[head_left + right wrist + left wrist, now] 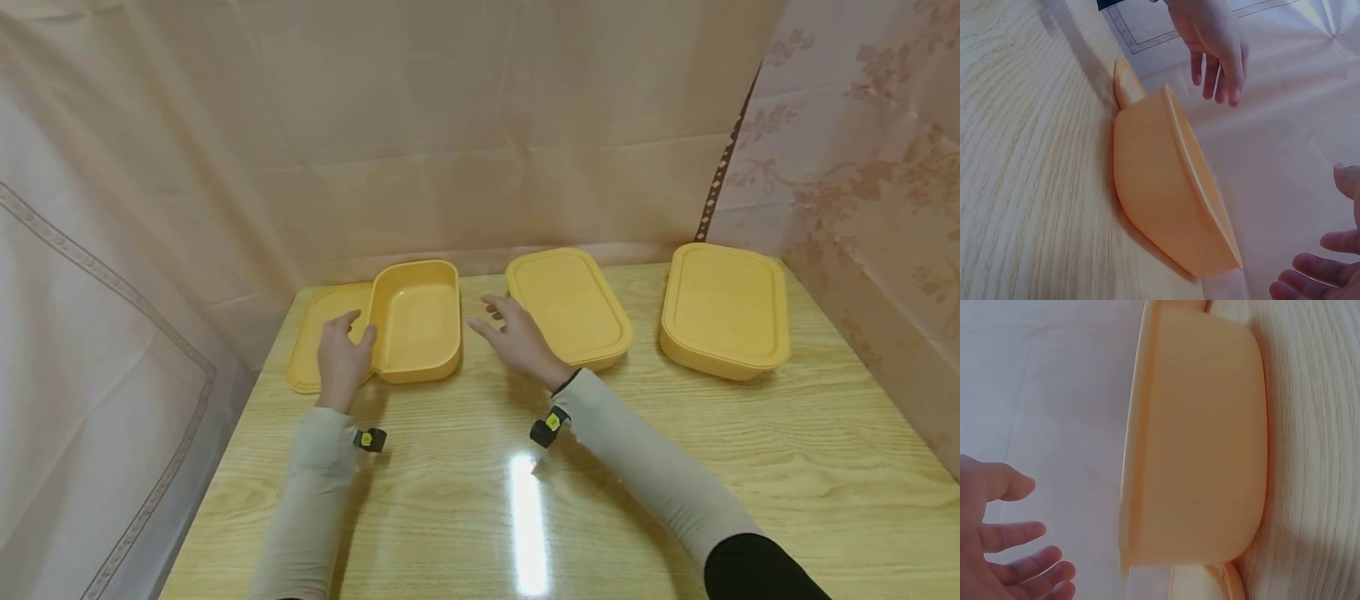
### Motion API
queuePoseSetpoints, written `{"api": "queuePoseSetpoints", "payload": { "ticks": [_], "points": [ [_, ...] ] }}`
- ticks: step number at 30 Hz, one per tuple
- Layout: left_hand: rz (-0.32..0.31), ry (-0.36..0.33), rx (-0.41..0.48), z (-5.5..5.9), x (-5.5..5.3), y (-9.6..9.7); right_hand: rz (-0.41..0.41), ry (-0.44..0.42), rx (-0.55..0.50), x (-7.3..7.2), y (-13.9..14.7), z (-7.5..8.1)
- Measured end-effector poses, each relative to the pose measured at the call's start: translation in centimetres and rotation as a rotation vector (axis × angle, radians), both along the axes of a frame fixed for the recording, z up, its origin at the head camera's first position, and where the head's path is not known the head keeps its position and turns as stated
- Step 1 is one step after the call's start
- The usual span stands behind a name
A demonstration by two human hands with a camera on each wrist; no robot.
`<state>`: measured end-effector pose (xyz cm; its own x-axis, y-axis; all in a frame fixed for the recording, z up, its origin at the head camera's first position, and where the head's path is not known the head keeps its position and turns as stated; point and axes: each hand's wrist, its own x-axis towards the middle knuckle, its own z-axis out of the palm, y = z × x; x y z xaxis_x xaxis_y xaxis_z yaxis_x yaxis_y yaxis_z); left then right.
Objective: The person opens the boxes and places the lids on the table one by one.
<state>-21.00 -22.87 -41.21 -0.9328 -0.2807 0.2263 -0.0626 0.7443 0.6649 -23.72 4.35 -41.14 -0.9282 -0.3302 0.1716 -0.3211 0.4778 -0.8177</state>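
An uncovered yellow food container [417,321] stands on the table, its inside bare. Its left side rests over a yellow lid [311,350] lying flat. My left hand [345,358] hovers above the lid, at the container's left side, fingers apart and holding nothing. To the right of the container, my right hand [517,337] hangs in the air with fingers spread, near a lidded yellow container [570,304]. In the left wrist view the container wall [1200,437] is apart from the fingers. The right wrist view shows both hands clear of the open container [1154,181].
Another lidded yellow container [725,308] stands at the right back of the wooden table [450,500]. Beige curtains [480,125] hang right behind the table, with pale cloth [97,292] at the left and flowered cloth [892,200] at the right.
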Motion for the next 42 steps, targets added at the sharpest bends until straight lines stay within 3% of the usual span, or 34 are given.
{"api": "queuePoseSetpoints", "payload": {
  "ticks": [17,32,42],
  "points": [
    [-0.119,0.052,-0.038,0.8,-0.2,1.5,-0.021,0.101,0.053,-0.1,1.6,0.3],
    [-0.208,0.078,-0.054,0.9,-0.6,3.9,-0.014,0.113,0.105,0.3,3.2,0.6],
    [-0.232,0.095,-0.074,0.9,-0.6,5.6,-0.02,0.146,0.146,0.7,3.6,1.0]
  ]
}}
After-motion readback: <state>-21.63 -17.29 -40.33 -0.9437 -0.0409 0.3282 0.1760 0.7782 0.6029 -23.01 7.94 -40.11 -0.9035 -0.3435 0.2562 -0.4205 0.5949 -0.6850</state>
